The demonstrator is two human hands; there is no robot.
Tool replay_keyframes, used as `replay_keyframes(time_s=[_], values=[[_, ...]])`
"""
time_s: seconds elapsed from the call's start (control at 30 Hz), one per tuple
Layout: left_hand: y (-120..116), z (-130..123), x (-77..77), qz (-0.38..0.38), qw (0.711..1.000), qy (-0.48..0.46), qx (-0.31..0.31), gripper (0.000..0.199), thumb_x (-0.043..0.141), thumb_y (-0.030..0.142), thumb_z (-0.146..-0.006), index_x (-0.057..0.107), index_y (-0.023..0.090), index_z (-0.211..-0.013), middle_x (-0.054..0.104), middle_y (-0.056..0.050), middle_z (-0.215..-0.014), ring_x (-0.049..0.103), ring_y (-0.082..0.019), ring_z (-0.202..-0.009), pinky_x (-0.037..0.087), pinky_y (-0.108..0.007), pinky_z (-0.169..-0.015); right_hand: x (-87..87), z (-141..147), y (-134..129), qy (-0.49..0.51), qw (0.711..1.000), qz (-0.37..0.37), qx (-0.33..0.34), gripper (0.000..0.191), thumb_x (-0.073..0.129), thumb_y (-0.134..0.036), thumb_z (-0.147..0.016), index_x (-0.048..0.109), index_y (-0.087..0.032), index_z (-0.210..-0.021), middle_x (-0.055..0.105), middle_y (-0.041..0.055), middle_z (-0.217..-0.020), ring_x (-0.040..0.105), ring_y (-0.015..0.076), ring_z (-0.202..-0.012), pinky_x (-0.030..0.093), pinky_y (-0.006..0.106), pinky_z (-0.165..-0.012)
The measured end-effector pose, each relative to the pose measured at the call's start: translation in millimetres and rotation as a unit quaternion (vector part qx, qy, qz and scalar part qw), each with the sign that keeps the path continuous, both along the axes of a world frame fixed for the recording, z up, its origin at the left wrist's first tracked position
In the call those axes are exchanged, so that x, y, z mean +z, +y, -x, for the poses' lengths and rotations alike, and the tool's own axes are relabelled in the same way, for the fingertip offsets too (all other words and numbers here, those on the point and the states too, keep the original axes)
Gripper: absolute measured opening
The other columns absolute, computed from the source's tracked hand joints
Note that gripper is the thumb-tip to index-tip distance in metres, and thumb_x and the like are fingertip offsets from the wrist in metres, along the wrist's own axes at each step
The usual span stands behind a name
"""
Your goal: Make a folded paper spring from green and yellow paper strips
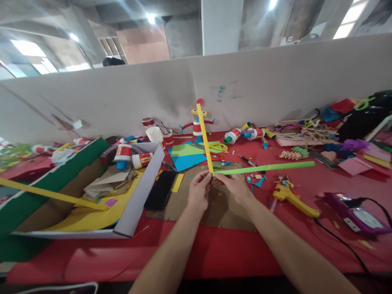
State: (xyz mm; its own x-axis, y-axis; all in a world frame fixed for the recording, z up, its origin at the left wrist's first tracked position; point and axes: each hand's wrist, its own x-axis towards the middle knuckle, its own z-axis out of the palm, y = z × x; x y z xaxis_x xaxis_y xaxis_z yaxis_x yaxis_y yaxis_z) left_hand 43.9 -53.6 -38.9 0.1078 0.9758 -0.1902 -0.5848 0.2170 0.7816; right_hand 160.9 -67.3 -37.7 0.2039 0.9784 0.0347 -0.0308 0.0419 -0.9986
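Observation:
Two long paper strips meet at a corner between my hands. The yellow paper strip (205, 139) points away from me, and the green paper strip (272, 167) reaches out to the right. My left hand (199, 188) pinches the corner where they join. From the other side, my right hand (234, 185) grips the green strip close to that same corner. How the strips are fixed there is hidden by my fingertips. Just behind the joint lies a small folded green paper spring (217, 168). Both hands are above a brown cardboard sheet (220, 212).
Left stands an open box (139, 196) with paper and cup figures; a phone (161, 190) lies beside it. Yellow scissors (218, 147) and a paper-cup figure (197, 127) are behind. A yellow glue gun (295, 199) and purple power strip (357, 214) with cables lie right.

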Motion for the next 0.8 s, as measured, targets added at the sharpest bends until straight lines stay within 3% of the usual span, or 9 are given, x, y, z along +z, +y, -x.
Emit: replay_keyframes(time_s=[0.1,0.33,0.8], values=[[-0.2,0.7,1.4,0.013,1.000,-0.006,-0.024,0.025,0.075,0.019,-0.058,0.066,0.015,-0.081,0.068,-0.001,-0.077,0.062,-0.007,-0.066,0.046,-0.019,-0.067,-0.9,-1.4,2.3,0.057,0.998,0.009,0.022,0.029,0.069,-0.040,-0.063,0.070,-0.016,-0.079,0.070,0.0051,-0.074,0.061,0.0176,-0.067,0.047,0.030,-0.064],[3.9,4.2,2.4,0.069,0.997,-0.009,-0.027,0.015,0.073,0.019,-0.061,0.064,0.014,-0.071,0.065,0.000,-0.064,0.060,-0.007,-0.057,0.048,-0.020,-0.064,2.4,-4.2,3.5,0.075,0.996,0.039,0.031,0.024,0.072,-0.036,-0.059,0.070,-0.016,-0.071,0.069,0.0034,-0.067,0.058,0.0145,-0.061,0.044,0.028,-0.062],[3.2,9.0,11.2,0.010,0.997,0.054,-0.055,0.024,0.079,0.027,-0.053,0.064,0.013,-0.066,0.060,0.001,-0.059,0.054,-0.006,-0.053,0.042,-0.018,-0.055,16.3,-9.6,0.3,0.080,0.989,0.066,0.100,0.023,0.067,-0.038,-0.065,0.071,-0.015,-0.068,0.069,0.0048,-0.064,0.061,0.0142,-0.061,0.044,0.025,-0.060]])
